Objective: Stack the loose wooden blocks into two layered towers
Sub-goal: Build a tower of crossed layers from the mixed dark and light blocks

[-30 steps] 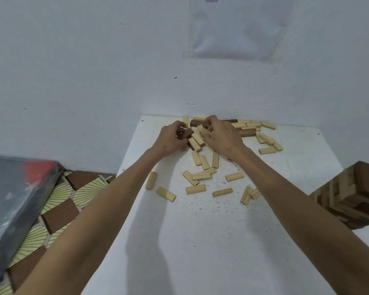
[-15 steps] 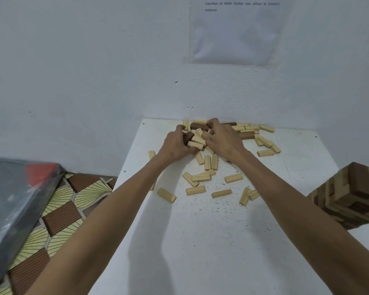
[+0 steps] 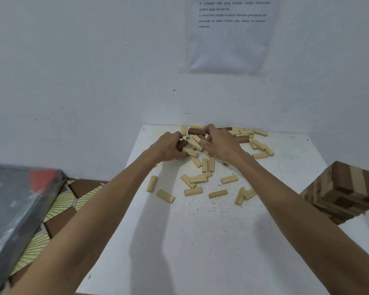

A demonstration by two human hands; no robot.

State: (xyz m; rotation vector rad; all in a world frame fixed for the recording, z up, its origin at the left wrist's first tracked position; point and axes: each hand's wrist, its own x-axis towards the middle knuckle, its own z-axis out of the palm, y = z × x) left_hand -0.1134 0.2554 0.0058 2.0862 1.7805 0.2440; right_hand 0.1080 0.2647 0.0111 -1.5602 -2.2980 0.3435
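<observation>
Several loose pale wooden blocks [image 3: 202,178] and a few dark brown ones lie scattered over the far half of a white table [image 3: 200,241]. My left hand [image 3: 168,149] has its fingers curled round a dark brown block [image 3: 182,144] at the pile's left side. My right hand [image 3: 221,143] reaches into the heap by the wall, its fingers curled round pale blocks [image 3: 195,142]. A stacked tower [image 3: 347,190] of mixed pale and dark blocks stands at the table's right edge.
A white wall closes the table's far side, with a printed sheet [image 3: 232,33] taped on it. To the left lie a dark plastic-wrapped flat object [image 3: 13,205] and a patterned floor [image 3: 60,209].
Both hands have drawn slightly closer together in the heap while gathering blocks. The camera has tilted up, showing more of the sheet on the wall.
</observation>
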